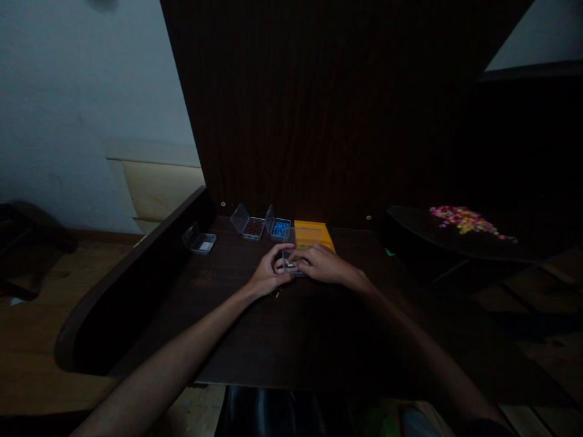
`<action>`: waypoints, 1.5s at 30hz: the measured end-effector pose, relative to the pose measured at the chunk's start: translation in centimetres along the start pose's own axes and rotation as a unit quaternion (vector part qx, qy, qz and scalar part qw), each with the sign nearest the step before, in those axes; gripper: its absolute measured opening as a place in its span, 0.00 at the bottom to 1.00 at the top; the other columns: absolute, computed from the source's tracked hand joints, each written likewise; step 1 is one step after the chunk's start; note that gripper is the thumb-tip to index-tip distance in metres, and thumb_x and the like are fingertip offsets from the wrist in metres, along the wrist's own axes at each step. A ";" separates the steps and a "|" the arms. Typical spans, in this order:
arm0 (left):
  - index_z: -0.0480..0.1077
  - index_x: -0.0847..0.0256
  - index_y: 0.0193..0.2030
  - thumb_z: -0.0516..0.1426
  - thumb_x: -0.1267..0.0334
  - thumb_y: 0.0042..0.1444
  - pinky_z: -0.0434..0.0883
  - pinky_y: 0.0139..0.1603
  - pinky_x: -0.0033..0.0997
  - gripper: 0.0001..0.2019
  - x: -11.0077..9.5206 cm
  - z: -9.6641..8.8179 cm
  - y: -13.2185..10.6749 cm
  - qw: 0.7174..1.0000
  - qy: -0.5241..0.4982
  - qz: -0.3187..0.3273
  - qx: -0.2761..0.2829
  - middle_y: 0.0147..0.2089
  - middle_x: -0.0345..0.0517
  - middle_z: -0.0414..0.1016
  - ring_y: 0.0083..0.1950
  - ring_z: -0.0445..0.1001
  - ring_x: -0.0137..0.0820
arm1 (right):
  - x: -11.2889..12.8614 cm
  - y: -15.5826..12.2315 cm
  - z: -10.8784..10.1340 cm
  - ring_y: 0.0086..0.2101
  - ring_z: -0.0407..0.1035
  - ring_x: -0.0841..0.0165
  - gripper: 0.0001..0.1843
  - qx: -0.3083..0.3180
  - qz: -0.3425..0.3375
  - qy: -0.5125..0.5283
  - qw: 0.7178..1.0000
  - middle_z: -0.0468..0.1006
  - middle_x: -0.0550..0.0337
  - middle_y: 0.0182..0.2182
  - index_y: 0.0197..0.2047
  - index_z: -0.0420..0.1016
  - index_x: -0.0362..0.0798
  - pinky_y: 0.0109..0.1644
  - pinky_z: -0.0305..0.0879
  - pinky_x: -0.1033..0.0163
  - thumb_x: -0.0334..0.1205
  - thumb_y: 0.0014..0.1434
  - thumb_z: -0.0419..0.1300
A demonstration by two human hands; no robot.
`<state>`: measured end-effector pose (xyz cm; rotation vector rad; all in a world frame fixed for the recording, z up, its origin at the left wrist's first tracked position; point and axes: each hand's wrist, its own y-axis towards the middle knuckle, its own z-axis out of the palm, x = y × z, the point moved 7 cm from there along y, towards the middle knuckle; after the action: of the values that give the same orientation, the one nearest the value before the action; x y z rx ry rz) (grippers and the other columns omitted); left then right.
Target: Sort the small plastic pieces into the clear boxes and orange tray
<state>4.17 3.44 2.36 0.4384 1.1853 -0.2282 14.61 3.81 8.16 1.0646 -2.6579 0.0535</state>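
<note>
A small clear plastic box (298, 273) with its lid raised sits on the dark wooden surface in front of me. My left hand (268, 271) is wrapped round the box's left side, thumb at the near edge. My right hand (321, 265) reaches over from the right, its bent fingers down inside the box. A tiny pale piece (290, 264) shows by those fingertips; whether they pinch anything is too dim to tell. Small yellow pieces (277, 293) lie just below my left wrist. Behind the box lies an orange-yellow packet or tray (325, 235), partly hidden by the lid and my right hand.
Open clear boxes stand at the back: one of dark red pieces (253, 228), one of blue pieces (281, 228). Further left is another open box (204, 243) with something white inside. A raised wooden side (132, 273) bounds the left. Multicoloured pieces (467, 220) are heaped at right.
</note>
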 end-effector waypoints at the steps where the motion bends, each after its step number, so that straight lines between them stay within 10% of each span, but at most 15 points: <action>1: 0.62 0.59 0.55 0.65 0.74 0.37 0.73 0.49 0.33 0.35 0.0 0.0 0.0 1.000 0.003 -0.001 0.002 0.51 0.46 0.72 0.45 0.77 0.32 | 0.0 0.1 0.0 0.34 0.70 0.66 0.16 0.000 0.002 -0.003 1.000 0.79 0.57 0.35 0.49 0.77 0.50 0.39 0.57 0.65 0.34 0.61 0.53; 12: 0.63 0.59 0.55 0.68 0.72 0.37 0.75 0.45 0.29 0.35 -0.1 -0.2 0.0 1.000 0.007 0.016 0.023 0.51 0.48 0.72 0.45 0.78 0.32 | 0.4 0.7 0.0 0.37 0.70 0.65 0.13 0.012 0.029 -0.035 0.999 0.79 0.54 0.37 0.48 0.76 0.48 0.38 0.57 0.65 0.36 0.61 0.55; 24: 0.66 0.57 0.50 0.68 0.69 0.35 0.75 0.48 0.36 0.31 -5.5 -5.8 -0.2 0.977 0.078 0.089 -0.179 0.57 0.49 0.69 0.47 0.78 0.36 | -4.7 -5.9 -2.9 0.21 0.65 0.71 0.14 -0.273 0.061 0.084 0.956 0.77 0.60 0.23 0.36 0.80 0.45 0.29 0.59 0.67 0.36 0.57 0.52; 34: 0.65 0.61 0.47 0.65 0.67 0.41 0.75 0.48 0.36 0.24 -12.1 -13.0 -3.9 0.821 0.272 0.181 -0.468 0.51 0.49 0.71 0.44 0.77 0.35 | -9.4 -8.1 3.0 0.25 0.73 0.66 0.15 -0.277 0.131 0.087 0.948 0.80 0.57 0.25 0.34 0.80 0.47 0.34 0.67 0.64 0.36 0.56 0.51; 45: 0.65 0.61 0.45 0.65 0.70 0.40 0.72 0.52 0.37 0.24 -11.8 -15.8 -3.9 0.691 0.432 0.139 -0.562 0.48 0.45 0.63 0.48 0.71 0.35 | -8.6 -8.3 3.7 0.30 0.77 0.65 0.15 -0.253 0.124 0.041 0.959 0.83 0.56 0.29 0.35 0.81 0.48 0.37 0.68 0.65 0.33 0.56 0.52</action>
<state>-14.97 6.34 7.67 -0.4612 1.8815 1.0828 25.35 3.01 1.76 0.5498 -2.5060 -0.4931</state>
